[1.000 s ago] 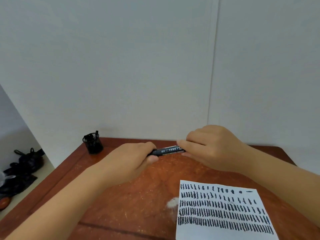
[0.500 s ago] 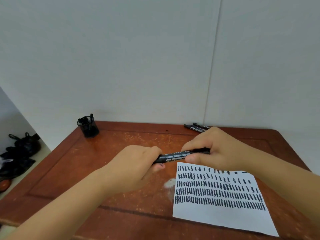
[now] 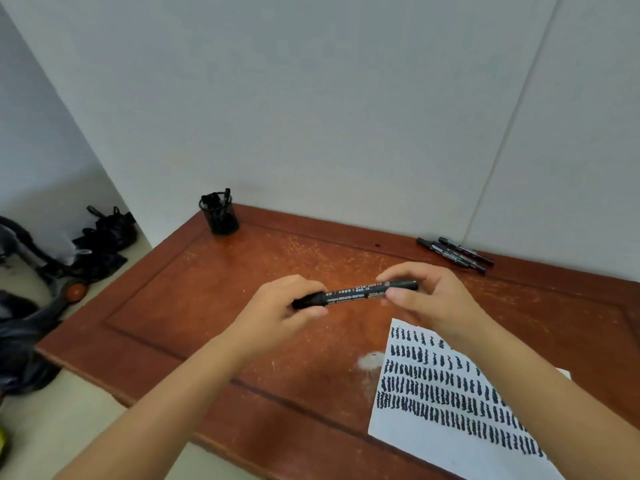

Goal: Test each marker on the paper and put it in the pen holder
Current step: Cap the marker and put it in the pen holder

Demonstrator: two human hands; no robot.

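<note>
Since the frame 0.5 s ago the head camera has swung left and tipped down: the pen holder (image 3: 219, 213) now sits nearer centre at the far left of the desk (image 3: 194, 292), and 3 or so spare markers (image 3: 456, 252) show in full at the far right edge. The marker (image 3: 355, 293) in hand has come away from the top of the paper (image 3: 446, 403) and now hangs above bare desk, just left of and beyond the sheet's top corner.

Key relation: the marker's long axis runs left to right, nearly level, right end slightly higher. Each hand has 1 end. Left hand (image 3: 280, 308): fingers curled round the left end, thumb under the barrel. Right hand (image 3: 427, 299): thumb and forefinger pinch the right end, the other fingers loosely bent behind it. Both hands are grasping the marker; neither is free.

I judge this to be the uncapping step, a pull apart along the axis. I cannot tell which end carries the cap or whether it has started to come off.

The paper lies near right, directly under the right forearm, so the right hand is the nearer one for the test stroke. The pen holder is well apart, far left, closer to the left hand.
</note>
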